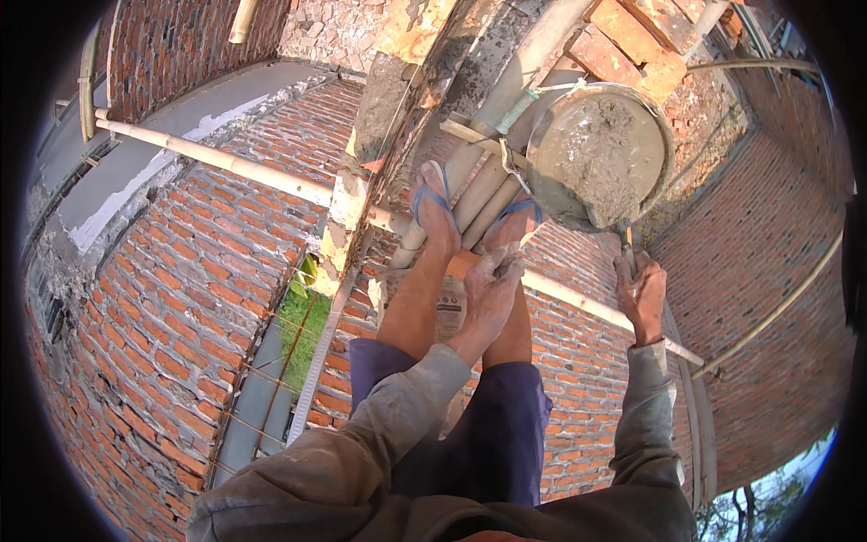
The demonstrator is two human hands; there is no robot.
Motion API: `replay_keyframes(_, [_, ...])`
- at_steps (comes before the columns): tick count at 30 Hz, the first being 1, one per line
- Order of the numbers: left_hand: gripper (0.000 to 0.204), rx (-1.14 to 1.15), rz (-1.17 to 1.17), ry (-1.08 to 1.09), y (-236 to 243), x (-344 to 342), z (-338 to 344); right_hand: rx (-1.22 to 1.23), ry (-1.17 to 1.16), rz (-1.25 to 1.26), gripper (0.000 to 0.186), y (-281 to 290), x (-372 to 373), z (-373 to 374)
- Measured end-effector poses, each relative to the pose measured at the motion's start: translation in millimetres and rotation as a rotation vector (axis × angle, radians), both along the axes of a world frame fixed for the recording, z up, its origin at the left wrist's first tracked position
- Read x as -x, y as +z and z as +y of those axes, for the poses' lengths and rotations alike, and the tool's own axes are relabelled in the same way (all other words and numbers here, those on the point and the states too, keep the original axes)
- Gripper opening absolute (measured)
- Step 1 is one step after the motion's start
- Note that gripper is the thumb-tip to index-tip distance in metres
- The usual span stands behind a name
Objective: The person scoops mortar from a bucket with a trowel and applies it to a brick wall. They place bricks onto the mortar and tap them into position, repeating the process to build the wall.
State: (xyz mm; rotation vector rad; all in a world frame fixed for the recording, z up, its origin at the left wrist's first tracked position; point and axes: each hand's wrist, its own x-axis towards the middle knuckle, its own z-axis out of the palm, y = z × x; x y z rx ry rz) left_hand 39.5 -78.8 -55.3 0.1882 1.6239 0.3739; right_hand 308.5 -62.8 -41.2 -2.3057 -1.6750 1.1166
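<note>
My left hand (492,303) is closed in front of my shins, dusted with grey. An orange brick (463,263) juts out from its fingers, mostly hidden behind the hand and my leg. On the right, my right hand (642,294) wraps round the handle of a trowel (629,236). The trowel's blade, coated in mortar, dips over the near rim of a round bucket (669,152). Grey wet mortar (607,149) fills the bucket, heaped in the middle with watery patches at the sides.
My sandalled feet stand on bamboo poles (479,203) high along a brick wall (217,262). A thinner bamboo pole (578,303) crosses below my hands. Loose bricks (623,45) lie beyond the bucket. A printed paper sack (451,307) shows between my legs. Left is an opening with metal bars (271,379).
</note>
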Motion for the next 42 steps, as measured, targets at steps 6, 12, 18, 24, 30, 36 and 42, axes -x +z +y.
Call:
replay_keyframes(6, [0.038, 0.031, -0.077, 0.078, 3.1, 3.4, 13.6, 0.027, 0.029, -0.272, 0.019, 34.4, -5.3, -2.6])
replay_keyframes(12, [0.039, -0.079, 0.063, 0.007, -8.5, 17.1, 30.7, 0.024, -0.013, -0.445, 0.031, 32.7, 8.8, -7.6])
replay_keyframes(18, [0.041, -0.319, 0.274, -0.292, -26.1, 31.5, 41.3, -0.111, -0.221, -0.522, 0.027, 24.8, 16.2, -35.7])
replay_keyframes(24, [0.04, -0.325, 0.34, -0.412, -25.7, 22.0, 49.5, -0.122, -0.312, -0.487, 0.032, 12.4, 19.8, -60.2])
replay_keyframes(30, [0.043, -0.501, 0.528, -0.133, -25.3, 53.4, 137.2, -0.222, -0.347, -0.356, 0.026, 4.6, 19.9, -78.7])
replay_keyframes(36, [0.053, -0.869, 0.964, -0.436, -76.1, 94.5, 248.0, -0.041, -0.44, -0.117, 0.029, -3.2, 12.9, -81.1])
replay_keyframes(42, [0.056, -1.003, 0.984, -0.83, -111.9, 90.9, 333.5, -0.081, -0.365, -0.083, 0.017, -22.7, -0.2, -63.3])
